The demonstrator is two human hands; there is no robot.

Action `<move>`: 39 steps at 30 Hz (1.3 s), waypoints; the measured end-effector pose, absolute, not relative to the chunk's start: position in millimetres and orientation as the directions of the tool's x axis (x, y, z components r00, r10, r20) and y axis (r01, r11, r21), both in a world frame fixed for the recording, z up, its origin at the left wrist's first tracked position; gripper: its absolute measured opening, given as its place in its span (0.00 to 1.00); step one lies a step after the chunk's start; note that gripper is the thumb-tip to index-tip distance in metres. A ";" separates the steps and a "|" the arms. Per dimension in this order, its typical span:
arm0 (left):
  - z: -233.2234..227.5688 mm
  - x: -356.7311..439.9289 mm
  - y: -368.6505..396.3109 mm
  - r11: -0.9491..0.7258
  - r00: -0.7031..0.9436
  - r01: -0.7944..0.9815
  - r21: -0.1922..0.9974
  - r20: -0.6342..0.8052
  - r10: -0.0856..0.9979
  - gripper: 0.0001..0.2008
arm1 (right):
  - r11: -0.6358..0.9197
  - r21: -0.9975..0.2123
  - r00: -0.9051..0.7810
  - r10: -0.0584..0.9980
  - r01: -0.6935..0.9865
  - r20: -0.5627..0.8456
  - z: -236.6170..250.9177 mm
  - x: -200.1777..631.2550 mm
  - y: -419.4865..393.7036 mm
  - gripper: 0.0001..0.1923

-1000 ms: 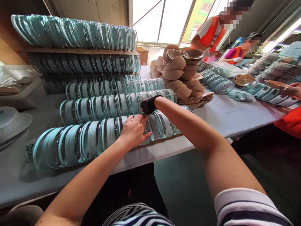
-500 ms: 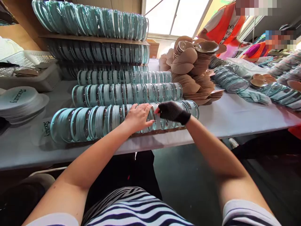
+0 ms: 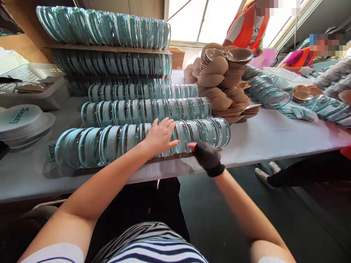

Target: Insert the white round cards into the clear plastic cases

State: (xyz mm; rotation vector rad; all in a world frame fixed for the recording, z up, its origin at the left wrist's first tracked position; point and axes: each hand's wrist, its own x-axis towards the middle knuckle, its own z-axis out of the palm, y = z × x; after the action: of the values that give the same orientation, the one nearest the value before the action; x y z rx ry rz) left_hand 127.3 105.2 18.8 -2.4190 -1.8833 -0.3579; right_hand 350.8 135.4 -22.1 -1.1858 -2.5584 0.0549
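Note:
My left hand (image 3: 161, 136), bare, rests on the front row of round clear glass pieces (image 3: 109, 144), its fingers spread over the upper edges. These pieces stand on edge, side by side, with pale whitish bands between them. Close to the near side of that row is my right hand (image 3: 207, 156), in a black glove that leaves fingertips uncovered. One bare fingertip points left toward the glass. The other fingers look curled and are mostly hidden, so anything in them cannot be made out. Behind lies a second row of glass pieces (image 3: 148, 111).
More glass rows (image 3: 109, 29) are stacked behind on cardboard layers. Brown oval cardboard pieces (image 3: 214, 69) pile up at back right. White round sheets (image 3: 20, 120) and a white basket (image 3: 41, 93) stand left. A person in an orange vest (image 3: 248, 27) is across the table (image 3: 246, 146).
My right hand has drawn back from the top of the front row, down toward the table's near edge. My left hand stays on the row. The person in the orange vest has shifted left.

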 end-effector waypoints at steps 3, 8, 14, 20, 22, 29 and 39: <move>19.4 147.6 117.3 -0.297 0.269 0.950 0.098 0.229 0.936 0.38 | 0.572 -0.107 -0.537 0.808 0.813 0.243 33.6 334.1 194.5 0.19; 9.9 164.4 128.0 -0.320 0.296 0.945 0.068 0.241 0.924 0.39 | 0.708 0.047 -0.632 0.656 0.704 -0.413 65.8 275.7 282.6 0.24; 7.0 161.0 127.9 -0.334 0.308 0.940 0.073 0.244 0.920 0.39 | 0.829 0.076 -0.704 0.515 0.553 -0.489 61.3 258.7 297.2 0.18; 7.5 162.4 128.1 -0.318 0.292 0.943 0.093 0.220 0.931 0.38 | 0.806 -0.157 -0.821 0.564 0.571 -0.089 62.1 323.5 252.9 0.12; 7.4 161.9 127.0 -0.317 0.291 0.944 0.095 0.214 0.932 0.38 | 0.796 -0.213 -0.810 0.585 0.567 0.031 44.4 349.0 224.0 0.10; 4.7 164.6 131.2 -0.316 0.288 0.942 0.110 0.214 0.933 0.40 | 0.647 -0.179 -0.621 0.762 0.741 0.182 -79.4 382.7 123.1 0.15; 7.6 47.7 0.2 0.118 -0.141 0.990 0.077 0.547 0.825 0.29 | 0.371 -0.711 0.214 0.781 0.598 0.587 -36.7 450.8 207.1 0.31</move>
State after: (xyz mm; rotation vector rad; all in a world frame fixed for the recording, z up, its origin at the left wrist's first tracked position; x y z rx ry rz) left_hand 47.7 0.2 7.6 -1.7640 -2.0329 -0.6119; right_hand 450.8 207.1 -36.7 -1.3143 -1.4728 0.1979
